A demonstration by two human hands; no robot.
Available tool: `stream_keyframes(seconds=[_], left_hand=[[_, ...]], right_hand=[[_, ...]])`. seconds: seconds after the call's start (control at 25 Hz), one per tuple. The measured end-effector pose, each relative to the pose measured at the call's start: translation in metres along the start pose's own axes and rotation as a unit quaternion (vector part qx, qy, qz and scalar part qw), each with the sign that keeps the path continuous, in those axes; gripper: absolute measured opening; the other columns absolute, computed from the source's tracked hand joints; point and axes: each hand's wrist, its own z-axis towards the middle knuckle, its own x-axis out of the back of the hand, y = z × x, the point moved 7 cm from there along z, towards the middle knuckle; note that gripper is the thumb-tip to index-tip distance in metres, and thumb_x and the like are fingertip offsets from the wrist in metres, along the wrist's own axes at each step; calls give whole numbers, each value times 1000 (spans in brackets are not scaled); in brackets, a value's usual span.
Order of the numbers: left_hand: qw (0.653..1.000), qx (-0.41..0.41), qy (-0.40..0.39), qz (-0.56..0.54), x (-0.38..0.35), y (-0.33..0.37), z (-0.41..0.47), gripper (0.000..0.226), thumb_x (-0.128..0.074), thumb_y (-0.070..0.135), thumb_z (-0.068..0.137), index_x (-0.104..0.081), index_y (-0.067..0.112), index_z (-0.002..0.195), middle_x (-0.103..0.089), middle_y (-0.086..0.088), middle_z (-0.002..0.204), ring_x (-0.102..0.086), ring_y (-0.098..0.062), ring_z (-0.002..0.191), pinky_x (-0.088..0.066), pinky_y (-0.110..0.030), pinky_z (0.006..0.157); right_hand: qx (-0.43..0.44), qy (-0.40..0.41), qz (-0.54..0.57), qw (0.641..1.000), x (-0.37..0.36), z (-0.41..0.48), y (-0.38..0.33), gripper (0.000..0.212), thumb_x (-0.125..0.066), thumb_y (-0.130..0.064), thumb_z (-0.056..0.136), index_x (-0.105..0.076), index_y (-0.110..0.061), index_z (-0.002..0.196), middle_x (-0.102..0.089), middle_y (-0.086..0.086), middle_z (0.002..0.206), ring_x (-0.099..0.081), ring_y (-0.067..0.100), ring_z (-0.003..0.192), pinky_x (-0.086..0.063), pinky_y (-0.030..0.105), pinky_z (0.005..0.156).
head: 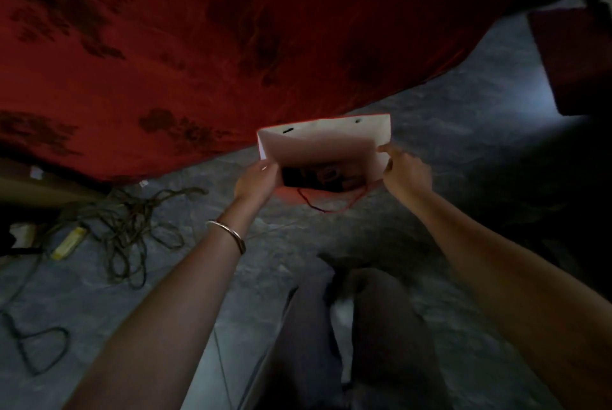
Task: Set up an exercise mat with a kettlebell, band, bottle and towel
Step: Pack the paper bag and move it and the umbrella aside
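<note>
Paper bag (323, 141), white inside with red outer faces, sits just above the middle of the view, its mouth pulled wide toward the camera. Dark contents (318, 177) lie at its bottom, black with reddish markings; what they are cannot be told in the dim light. Thin red cord handle (326, 206) droops from the near rim at 6 o'clock of the bag. At 9 o'clock of the opening, the left hand (256, 179) pinches the near-left edge between thumb and fingers. At 3 o'clock the right hand (405, 169) grips the right edge, one finger stretched along the rim. A metal bangle (227, 235) circles the left wrist. From 10 to 1 o'clock beyond the bag spreads a broad red patterned cloth (198, 28) with dark floral blotches, its edge reaching the bag's far side. Underneath everything lies a grey mottled floor (447, 118). Toward 8 o'clock, well apart from the bag, a tangle of dull greenish rope (132, 227) sprawls on the floor, with a small yellow object (68, 245) just beside it. Another dark loop of cord (39, 346) lies at far lower left. At 6 o'clock the person's legs in dark trousers (331, 343) fill the bottom of the view. A dark red box-like shape (576, 55) stands at 2 o'clock.
</note>
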Motion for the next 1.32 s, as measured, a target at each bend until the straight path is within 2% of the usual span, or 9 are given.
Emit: stream_keyframes(seconds=[0.04,0.12,0.24,0.48,0.6,0.84,1.04,1.24,1.32], left_hand=[[1000,2,6,10,-3,0,3,43,-37,33,87,-60,3,108,-59,-21,121,-54,-36,112,-41,-39,90],[999,31,23,17,-61,15,90,46,-36,38,82,-60,6,105,-60,-21,118,-54,-37,110,-41,-39,86],[999,46,27,5,-89,19,121,51,-40,40,81,-59,10,117,-56,-15,131,-51,-33,120,-39,-37,98],[995,89,39,17,-188,11,256,44,-45,28,89,-54,9,128,-49,-12,140,-45,-27,129,-35,-33,104],[994,86,33,49,-229,4,294,40,-45,27,92,-56,7,125,-50,-14,138,-48,-30,125,-37,-32,100],[994,108,24,16,-278,-23,321,41,-46,19,93,-51,0,129,-45,-19,140,-43,-30,129,-33,-33,106],[993,112,27,-3,-295,-36,334,43,-46,14,94,-45,1,134,-39,-18,146,-38,-28,134,-28,-30,110],[995,92,34,-3,-298,-35,342,40,-48,14,93,-49,6,132,-38,-17,146,-39,-29,133,-30,-29,107],[994,106,38,-15,-294,-33,338,37,-49,16,92,-53,11,128,-28,-16,151,-29,-27,139,-27,-25,107]], right_hand=[[1,-3,-1,1000,-4,2,2,41,-40,-19,90,-44,-36,126,-66,8,104,-64,30,90,-51,53,82],[11,-17,-15,1000,-27,101,35,46,-40,-13,87,-45,-34,128,-64,10,109,-63,33,94,-51,51,82],[37,-43,-46,997,-42,133,48,49,-41,-10,85,-45,-31,129,-64,12,112,-61,36,97,-50,52,83],[86,-92,-61,990,-112,271,115,30,-40,-23,91,-50,-24,119,-65,11,109,-63,35,97,-49,51,86],[93,-111,-59,988,-146,310,141,26,-41,-26,91,-51,-25,115,-64,9,114,-62,34,98,-48,49,86],[102,-142,-54,983,-189,353,168,31,-43,-25,91,-48,-21,122,-61,10,120,-60,34,104,-49,50,85],[103,-181,-17,978,-206,373,176,33,-49,-22,91,-51,-17,123,-59,13,122,-58,36,106,-47,42,83],[112,-153,23,982,-205,381,171,33,-47,-14,88,-57,-14,120,-54,10,130,-56,36,108,-47,41,83],[107,-141,22,984,-200,380,168,37,-45,-17,88,-55,-20,123,-47,4,140,-55,33,113,-49,44,87]])
